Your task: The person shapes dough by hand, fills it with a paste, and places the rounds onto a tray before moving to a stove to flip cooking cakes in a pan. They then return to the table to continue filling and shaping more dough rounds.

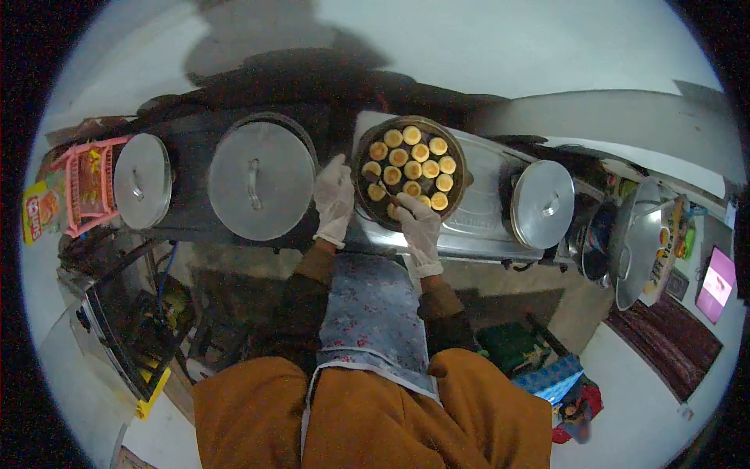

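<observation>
A round dark pan (466, 168) on the stove holds several small round golden cakes (430, 169), some browner than others, in dark oil. My right hand (419, 230), in a clear plastic glove, reaches over the pan's front edge. Its fingers are closed on a thin utensil (383, 187) whose tip is among the cakes at the front left; its exact kind is too small to tell. My left hand (334, 199), gloved the same way, is beside the pan's left rim with its fingers curled together. Whatever they grip, if anything, is hidden.
Left of the pan stand a large lidded pot (262, 187) and a smaller round lid (142, 181). To the right are another lidded pot (541, 205) and a big metal wok-like lid (634, 242). A pink basket (78, 187) sits far left; a lit phone (716, 284) lies far right.
</observation>
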Tool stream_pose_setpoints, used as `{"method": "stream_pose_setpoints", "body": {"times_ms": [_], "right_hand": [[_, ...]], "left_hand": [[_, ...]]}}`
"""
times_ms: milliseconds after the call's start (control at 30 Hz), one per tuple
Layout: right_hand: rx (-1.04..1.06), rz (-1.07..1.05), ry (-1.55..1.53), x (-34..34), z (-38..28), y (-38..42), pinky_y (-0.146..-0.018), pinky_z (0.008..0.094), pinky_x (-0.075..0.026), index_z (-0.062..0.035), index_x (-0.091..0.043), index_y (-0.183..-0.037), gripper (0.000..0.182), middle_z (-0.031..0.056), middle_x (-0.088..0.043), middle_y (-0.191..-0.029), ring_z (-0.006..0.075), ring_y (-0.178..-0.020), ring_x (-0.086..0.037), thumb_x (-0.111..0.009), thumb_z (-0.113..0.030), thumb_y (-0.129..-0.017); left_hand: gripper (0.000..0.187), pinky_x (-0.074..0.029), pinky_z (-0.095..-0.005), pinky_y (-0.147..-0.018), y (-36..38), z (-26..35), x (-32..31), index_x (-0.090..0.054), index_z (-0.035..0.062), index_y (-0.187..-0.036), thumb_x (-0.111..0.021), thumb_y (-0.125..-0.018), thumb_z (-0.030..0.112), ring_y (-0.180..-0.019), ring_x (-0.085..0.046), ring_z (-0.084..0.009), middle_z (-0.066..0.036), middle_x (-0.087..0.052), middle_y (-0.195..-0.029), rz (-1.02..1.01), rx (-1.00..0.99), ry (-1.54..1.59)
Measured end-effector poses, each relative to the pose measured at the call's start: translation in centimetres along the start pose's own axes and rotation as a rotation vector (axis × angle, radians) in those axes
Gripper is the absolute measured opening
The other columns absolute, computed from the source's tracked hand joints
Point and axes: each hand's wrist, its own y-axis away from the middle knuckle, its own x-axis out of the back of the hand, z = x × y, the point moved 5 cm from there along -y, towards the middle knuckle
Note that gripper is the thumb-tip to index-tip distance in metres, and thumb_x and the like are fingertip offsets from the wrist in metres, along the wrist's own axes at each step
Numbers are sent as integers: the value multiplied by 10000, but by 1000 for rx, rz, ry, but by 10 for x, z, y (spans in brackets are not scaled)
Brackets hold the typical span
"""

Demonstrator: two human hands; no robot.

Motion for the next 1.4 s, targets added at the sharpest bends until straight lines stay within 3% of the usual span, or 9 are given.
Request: {"method": "stream_pose_setpoints", "body": {"times_ms": [67,167,267,467,633,933,1067,1200,1400], "right_hand": [[-21,-41,82,6,-3,0,-922,344,-527,-64,-735,-1119,302,133,-749,-1070,248,-992,-707,-729,-191,-845],[43,44,-77,14,0,4,-860,295,-524,15,-713,-1155,306,100,-735,-1025,166,-927,-670,-706,-55,-857],[230,108,38,14,-3,8,-882,308,-524,2,-713,-1158,288,117,-738,-1052,188,-955,-686,-685,-37,-874],[137,25,278,13,-7,4,-933,325,-521,4,-715,-1148,274,146,-740,-1090,221,-1020,-693,-680,-44,-881],[269,127,111,14,-2,2,-914,330,-527,-10,-704,-1169,290,160,-742,-1069,239,-1012,-701,-683,-77,-888],[321,251,322,14,-36,-18,-830,379,-527,-18,-676,-1192,319,202,-719,-977,283,-941,-705,-667,-155,-904],[332,259,343,6,-45,-18,-824,375,-524,-7,-679,-1180,320,234,-704,-954,292,-928,-702,-655,-164,-902],[215,175,-71,12,-30,-12,-827,362,-520,-1,-690,-1166,302,211,-720,-964,266,-919,-701,-647,-144,-903],[175,158,141,25,-41,-2,-840,311,-527,7,-692,-1178,299,150,-742,-1007,189,-940,-690,-647,-116,-909]], "left_hand": [[316,-534,-434,-789,0,1,-3,-681,-11,-1179,-591,-915,137,-898,-687,-398,-251,-708,-982,-27,24,-8],[319,-532,-437,-794,-3,4,0,-678,-12,-1182,-588,-921,147,-911,-682,-403,-257,-703,-1000,-74,66,-45],[318,-526,-446,-781,-1,15,-1,-678,-14,-1177,-585,-925,156,-902,-678,-407,-265,-696,-987,-52,-1,-40],[331,-515,-456,-749,0,12,-6,-675,-9,-1190,-582,-928,172,-845,-674,-400,-260,-692,-935,-80,65,4],[334,-496,-473,-709,3,17,-3,-672,29,-1219,-547,-944,173,-784,-654,-393,-260,-672,-877,-61,40,26],[460,-518,-521,-707,-13,49,-45,-476,89,-1347,-529,-891,99,-847,-669,-458,-261,-685,-910,-283,55,-190],[463,-529,-538,-714,-15,44,-61,-458,90,-1337,-547,-883,96,-851,-666,-475,-261,-688,-937,-294,45,-292],[426,-524,-548,-717,-16,63,-50,-465,85,-1300,-555,-884,93,-863,-668,-472,-258,-688,-927,-325,54,-300],[251,-485,-549,-703,-22,60,-29,-477,74,-1150,-531,-915,144,-856,-634,-485,-250,-656,-872,-150,3,-131]]}}
